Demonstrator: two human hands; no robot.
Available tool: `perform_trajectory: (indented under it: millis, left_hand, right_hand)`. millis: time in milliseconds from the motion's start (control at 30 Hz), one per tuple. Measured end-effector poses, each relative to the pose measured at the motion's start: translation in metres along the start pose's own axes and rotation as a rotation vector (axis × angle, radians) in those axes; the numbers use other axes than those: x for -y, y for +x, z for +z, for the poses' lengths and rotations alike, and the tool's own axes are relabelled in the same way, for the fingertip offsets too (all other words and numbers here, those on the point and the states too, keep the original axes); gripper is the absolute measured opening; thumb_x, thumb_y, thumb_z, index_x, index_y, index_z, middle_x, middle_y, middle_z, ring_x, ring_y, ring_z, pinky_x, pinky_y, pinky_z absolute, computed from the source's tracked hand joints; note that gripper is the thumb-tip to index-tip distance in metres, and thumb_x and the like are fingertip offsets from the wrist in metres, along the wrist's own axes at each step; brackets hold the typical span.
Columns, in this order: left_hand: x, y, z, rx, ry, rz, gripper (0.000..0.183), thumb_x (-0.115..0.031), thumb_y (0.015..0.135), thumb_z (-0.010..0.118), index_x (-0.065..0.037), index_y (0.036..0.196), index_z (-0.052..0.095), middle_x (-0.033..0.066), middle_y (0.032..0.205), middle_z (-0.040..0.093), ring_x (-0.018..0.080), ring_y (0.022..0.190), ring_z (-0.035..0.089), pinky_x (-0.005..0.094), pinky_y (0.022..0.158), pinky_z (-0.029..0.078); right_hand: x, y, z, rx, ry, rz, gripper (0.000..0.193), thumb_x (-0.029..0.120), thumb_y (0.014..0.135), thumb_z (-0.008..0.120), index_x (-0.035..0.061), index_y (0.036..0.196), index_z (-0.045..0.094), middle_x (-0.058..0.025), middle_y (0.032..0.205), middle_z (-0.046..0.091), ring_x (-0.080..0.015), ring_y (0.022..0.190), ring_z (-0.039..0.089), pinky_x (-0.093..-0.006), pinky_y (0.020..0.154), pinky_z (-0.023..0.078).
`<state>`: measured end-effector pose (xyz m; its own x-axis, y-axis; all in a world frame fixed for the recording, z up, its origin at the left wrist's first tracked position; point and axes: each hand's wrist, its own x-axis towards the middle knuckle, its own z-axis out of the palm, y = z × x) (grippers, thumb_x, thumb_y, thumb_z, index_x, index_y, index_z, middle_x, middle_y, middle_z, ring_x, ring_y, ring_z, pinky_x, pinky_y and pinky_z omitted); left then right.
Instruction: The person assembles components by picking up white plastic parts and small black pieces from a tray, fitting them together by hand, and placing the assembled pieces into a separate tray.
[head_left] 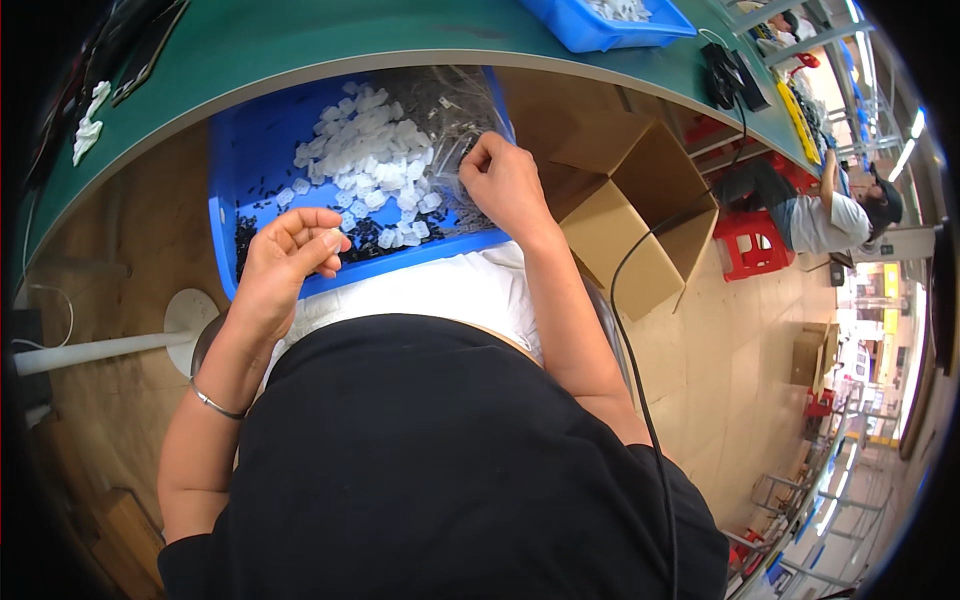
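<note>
A blue tray (222, 215) rests over my lap, partly under the table edge. In it lies a heap of translucent white plastic pieces (365, 140), with many small black parts (250, 232) scattered along its near side. At the tray's right side is a clear plastic bag (455, 100) that looks dark inside. My left hand (283, 262), over the near left rim, pinches a small whitish plastic piece (337, 236) between thumb and fingers. My right hand (508, 190) is closed at the bag's near right side, fingertips together; what they hold is too small to make out.
A green table (330, 30) curves across the far side, bearing another blue tray (600, 35) and a black device (735, 75). An open cardboard box (630, 250) stands at my right, behind a hanging black cable (625, 330). Farther right, a person sits on a red stool (752, 245).
</note>
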<state>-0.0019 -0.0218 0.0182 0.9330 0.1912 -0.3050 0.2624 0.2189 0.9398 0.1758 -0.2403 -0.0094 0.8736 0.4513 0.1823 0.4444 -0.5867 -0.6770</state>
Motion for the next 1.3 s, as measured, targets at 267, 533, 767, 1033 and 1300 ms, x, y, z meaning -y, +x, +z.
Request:
perform_trajectory:
  millis: [267, 533, 767, 1033, 1300]
  left_hand:
    - [0.007, 0.003, -0.002, -0.029, -0.051, -0.058, 0.018, -0.010, 0.093, 0.061, -0.002, 0.109, 0.059, 0.0070, 0.098, 0.063, 0.0125, 0.084, 0.064, 0.0252, 0.078, 0.053]
    - [0.006, 0.001, -0.001, -0.066, 0.148, 0.094, 0.017, -0.011, 0.093, 0.060, -0.002, 0.107, 0.061, 0.0018, 0.087, 0.063, 0.0071, 0.074, 0.058, 0.0209, 0.068, 0.045]
    - [0.002, 0.002, 0.008, -0.101, 0.086, -0.002, 0.018, -0.009, 0.093, 0.058, -0.001, 0.109, 0.060, 0.0028, 0.091, 0.063, 0.0075, 0.079, 0.059, 0.0218, 0.071, 0.046]
    - [0.008, 0.004, -0.003, -0.086, 0.097, 0.094, 0.021, -0.009, 0.089, 0.063, 0.000, 0.107, 0.061, 0.0050, 0.090, 0.062, 0.0115, 0.079, 0.058, 0.0245, 0.072, 0.048]
    - [-0.002, -0.004, 0.002, -0.084, -0.049, 0.025, 0.027, -0.007, 0.090, 0.061, 0.005, 0.115, 0.058, 0.0106, 0.102, 0.064, 0.0152, 0.091, 0.064, 0.0276, 0.083, 0.051]
  right_hand:
    - [0.045, 0.000, -0.003, 0.026, 0.595, -0.112, 0.009, 0.003, 0.084, 0.065, -0.0020, 0.090, 0.060, -0.0061, 0.076, 0.064, -0.0105, 0.067, 0.062, -0.0251, 0.062, 0.051]
    - [0.081, -0.013, 0.013, 0.387, 0.879, 0.036, 0.008, 0.005, 0.088, 0.064, -0.0002, 0.087, 0.058, -0.0072, 0.074, 0.064, -0.0125, 0.068, 0.065, -0.0252, 0.060, 0.054]
    - [0.076, -0.013, 0.025, 0.461, 1.102, 0.009, 0.011, 0.006, 0.087, 0.066, -0.0028, 0.094, 0.062, -0.0098, 0.079, 0.067, -0.0134, 0.071, 0.067, -0.0254, 0.064, 0.055]
    - [0.072, -0.022, 0.029, 0.474, 1.003, 0.118, 0.019, 0.006, 0.090, 0.063, -0.0068, 0.104, 0.061, -0.0131, 0.089, 0.067, -0.0178, 0.082, 0.068, -0.0289, 0.074, 0.057]
    - [0.079, -0.024, 0.043, 0.520, 1.010, 0.234, 0.016, 0.002, 0.090, 0.063, -0.0059, 0.103, 0.060, -0.0110, 0.088, 0.066, -0.0162, 0.080, 0.068, -0.0262, 0.071, 0.056]
